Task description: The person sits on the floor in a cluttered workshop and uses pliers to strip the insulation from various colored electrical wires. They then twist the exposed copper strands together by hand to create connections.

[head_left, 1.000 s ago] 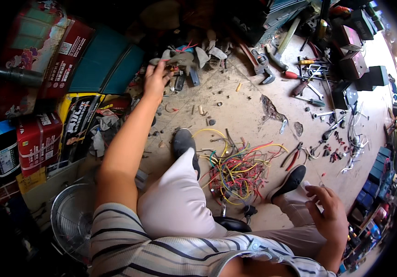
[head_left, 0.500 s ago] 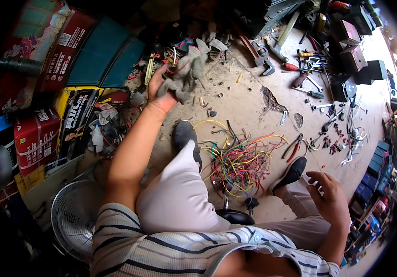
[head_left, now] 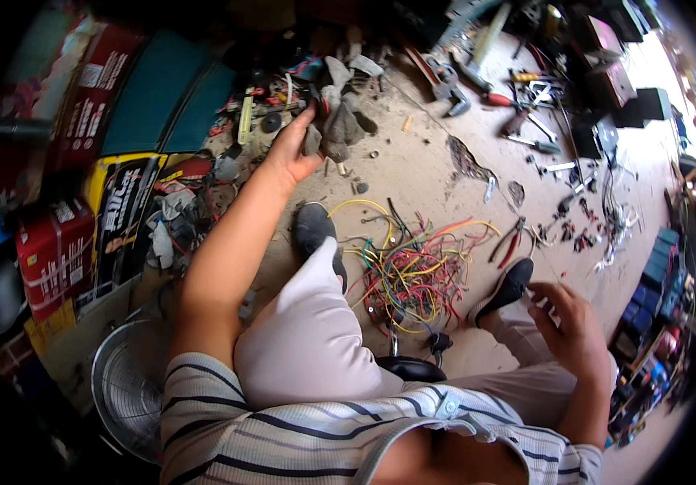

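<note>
My left hand (head_left: pixel 295 153) reaches out over the floor at the upper left, its fingers closed round a crumpled grey work glove (head_left: pixel 341 129). The cloth hangs from the fingers and partly hides them. My right hand (head_left: pixel 570 327) hovers above my right knee with loosely bent fingers apart and nothing in it. Between my shoes lies a tangled heap of red, yellow and dark wires (head_left: pixel 416 279). A pair of red-handled pliers (head_left: pixel 511 242) rests beside the heap, close to my right shoe.
Hammers, a pipe wrench (head_left: pixel 451 90), screwdrivers (head_left: pixel 530 144) and spanners lie at the upper right. Boxes (head_left: pixel 55 257) and a teal case (head_left: pixel 154 97) line the left side, above a metal fan (head_left: pixel 133 388). Scraps pile up beyond my left hand. Broken floor patches (head_left: pixel 469 160) show mid-floor.
My left hand has shifted slightly, and the grey glove now hangs more bunched together. The whole view has moved a little. My right hand stays near the knee.
</note>
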Tool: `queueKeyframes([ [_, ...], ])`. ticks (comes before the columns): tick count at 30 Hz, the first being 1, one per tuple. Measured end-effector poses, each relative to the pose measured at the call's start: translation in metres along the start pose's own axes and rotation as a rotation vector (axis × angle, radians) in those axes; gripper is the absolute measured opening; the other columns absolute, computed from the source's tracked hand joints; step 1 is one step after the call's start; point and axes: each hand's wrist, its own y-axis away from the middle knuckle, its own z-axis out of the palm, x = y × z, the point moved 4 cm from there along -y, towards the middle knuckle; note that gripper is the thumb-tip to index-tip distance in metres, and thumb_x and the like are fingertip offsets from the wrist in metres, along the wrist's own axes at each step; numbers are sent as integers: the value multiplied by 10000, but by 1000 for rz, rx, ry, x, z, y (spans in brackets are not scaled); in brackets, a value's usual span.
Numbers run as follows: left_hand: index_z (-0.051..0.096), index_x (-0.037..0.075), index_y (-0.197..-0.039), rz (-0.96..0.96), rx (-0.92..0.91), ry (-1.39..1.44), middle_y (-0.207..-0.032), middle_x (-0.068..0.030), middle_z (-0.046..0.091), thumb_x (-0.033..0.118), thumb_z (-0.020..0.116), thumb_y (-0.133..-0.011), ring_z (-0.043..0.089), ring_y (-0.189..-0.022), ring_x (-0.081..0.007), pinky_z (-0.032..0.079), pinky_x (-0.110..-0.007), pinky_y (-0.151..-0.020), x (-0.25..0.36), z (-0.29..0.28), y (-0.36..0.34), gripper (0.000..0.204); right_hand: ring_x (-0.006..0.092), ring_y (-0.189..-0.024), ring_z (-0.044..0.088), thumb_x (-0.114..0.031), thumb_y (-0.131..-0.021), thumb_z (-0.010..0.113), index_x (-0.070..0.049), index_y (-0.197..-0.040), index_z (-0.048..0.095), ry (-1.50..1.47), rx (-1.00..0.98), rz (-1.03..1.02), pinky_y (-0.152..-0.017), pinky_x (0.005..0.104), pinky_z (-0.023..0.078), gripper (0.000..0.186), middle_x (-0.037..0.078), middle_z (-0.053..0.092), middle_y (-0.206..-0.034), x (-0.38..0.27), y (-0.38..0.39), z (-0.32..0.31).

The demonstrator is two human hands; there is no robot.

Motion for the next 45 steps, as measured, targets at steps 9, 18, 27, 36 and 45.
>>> queueKeyframes([
  [9,530,36,-1134,-97,-669,-666,-959,-50,601,24,483,-850,573,-845,-98,489,-248,-733,-87,154,86,288,209,-729,586,-61,-804,668,-39,-1178,531,-368,358,13,-650,299,489,399,125,608,-976,-16,-16,-8],
  [18,526,43,-1061,-156,-757,-837,-924,-67,600,-27,395,-776,560,-778,-92,476,-219,-658,-118,146,95,321,206,-659,527,-43,-806,650,9,-955,575,-184,124,60,-617,300,448,174,128,559,-826,-4,-16,4],
  [27,391,-4,-1294,834,188,-1538,-1245,-216,476,174,650,-774,488,-1163,-291,389,-367,-986,-31,39,10,608,223,-568,444,-109,-844,613,29,-788,513,-90,229,185,-537,339,357,179,142,484,-680,10,-22,2],
  [36,415,72,-1312,358,-1027,-1222,-1193,-136,568,163,642,-784,556,-1100,-260,427,-349,-955,-121,143,113,582,201,-690,589,-28,-845,596,22,-1058,537,-309,31,-111,-625,280,462,226,129,609,-837,-23,-25,37],
  [45,556,19,-1159,-403,-707,-1874,-1094,-185,615,246,525,-806,596,-967,-272,463,-378,-855,-42,-59,72,422,148,-804,584,-20,-820,599,-19,-1101,588,-264,-2,100,-679,266,461,281,93,627,-999,-15,-19,19],
])
